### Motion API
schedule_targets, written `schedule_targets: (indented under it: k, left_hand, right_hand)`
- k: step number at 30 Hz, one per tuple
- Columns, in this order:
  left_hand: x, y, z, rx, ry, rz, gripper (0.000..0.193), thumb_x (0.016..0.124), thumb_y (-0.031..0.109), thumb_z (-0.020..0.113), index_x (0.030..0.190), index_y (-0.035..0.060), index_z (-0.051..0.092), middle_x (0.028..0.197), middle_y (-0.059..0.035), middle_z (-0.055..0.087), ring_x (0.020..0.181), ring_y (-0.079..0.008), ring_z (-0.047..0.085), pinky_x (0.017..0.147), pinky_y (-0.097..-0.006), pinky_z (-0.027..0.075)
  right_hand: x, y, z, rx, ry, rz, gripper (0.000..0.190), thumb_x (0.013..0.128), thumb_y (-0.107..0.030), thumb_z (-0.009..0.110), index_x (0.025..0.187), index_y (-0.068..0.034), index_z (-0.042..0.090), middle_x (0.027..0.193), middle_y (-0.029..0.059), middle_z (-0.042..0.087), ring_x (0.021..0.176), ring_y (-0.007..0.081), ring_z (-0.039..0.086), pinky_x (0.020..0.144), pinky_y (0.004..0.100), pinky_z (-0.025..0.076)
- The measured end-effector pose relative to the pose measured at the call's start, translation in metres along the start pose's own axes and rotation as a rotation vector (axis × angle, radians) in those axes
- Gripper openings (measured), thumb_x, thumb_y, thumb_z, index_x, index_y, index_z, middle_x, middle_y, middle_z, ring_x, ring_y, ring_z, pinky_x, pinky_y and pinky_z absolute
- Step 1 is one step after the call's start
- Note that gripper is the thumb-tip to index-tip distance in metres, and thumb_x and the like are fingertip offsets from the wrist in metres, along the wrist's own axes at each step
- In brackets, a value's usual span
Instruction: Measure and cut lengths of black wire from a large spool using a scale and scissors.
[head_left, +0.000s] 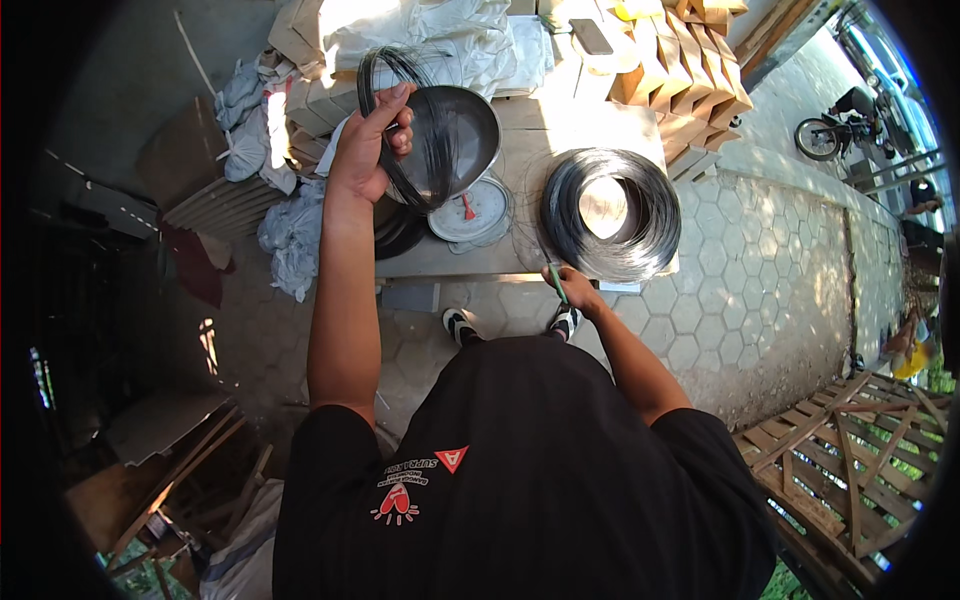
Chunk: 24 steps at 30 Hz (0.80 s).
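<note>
My left hand (373, 146), raised over the left part of the table (517, 259), grips a loose hoop of thin dark wire (366, 79). Behind the hoop is a round metal pan (474, 139). A round grey lid (448, 223) with a red knob lies just below the pan. Part of another dark coil (403, 238) shows beside my left forearm. At the table's front edge, my right hand (577, 289) holds a green-handled hand tool (557, 283); its exact kind is unclear. A large thick coil of wire (559, 199) lies flat beyond that hand, with fine loose strands to its left.
Folded brown cardboard boxes (667, 64) are stacked at the back right, near a phone (591, 36). Plastic sheeting (450, 37) covers things at the back. Tied plastic bags (289, 229) hang left of the table. A slatted wooden frame (840, 465) stands lower right; a motorcycle (832, 131) is farther off.
</note>
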<state>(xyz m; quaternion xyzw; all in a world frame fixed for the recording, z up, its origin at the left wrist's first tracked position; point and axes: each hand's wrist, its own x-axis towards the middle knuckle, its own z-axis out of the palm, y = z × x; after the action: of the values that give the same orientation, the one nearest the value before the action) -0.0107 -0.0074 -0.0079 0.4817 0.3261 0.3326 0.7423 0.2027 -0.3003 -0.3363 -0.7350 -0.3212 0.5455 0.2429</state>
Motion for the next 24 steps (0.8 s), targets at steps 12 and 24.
schedule_targets:
  k: [12,24]
  left_hand:
    - [0.002,-0.001,0.004,-0.003,-0.019,0.015,0.032,0.096,0.033,0.079,0.115,0.009,0.069,0.08,0.0039,0.057,0.057,-0.0036,0.046,0.054,-0.0213,0.035]
    - [0.0,-0.001,0.004,-0.027,-0.014,0.023,0.027,0.095,0.03,0.08,0.109,0.0104,0.068,0.079,0.0046,0.055,0.056,-0.0028,0.044,0.053,-0.0218,0.033]
  right_hand:
    - [0.009,0.003,0.006,-0.2,0.209,-0.068,0.085,0.09,-0.081,0.056,0.092,0.002,0.072,0.078,0.0192,0.07,0.078,0.0304,0.069,0.075,0.0432,0.051]
    - [-0.007,0.001,0.014,-0.21,0.333,-0.101,0.083,0.09,-0.077,0.06,0.109,0.003,0.067,0.095,0.0274,0.073,0.096,0.044,0.071,0.083,0.049,0.052]
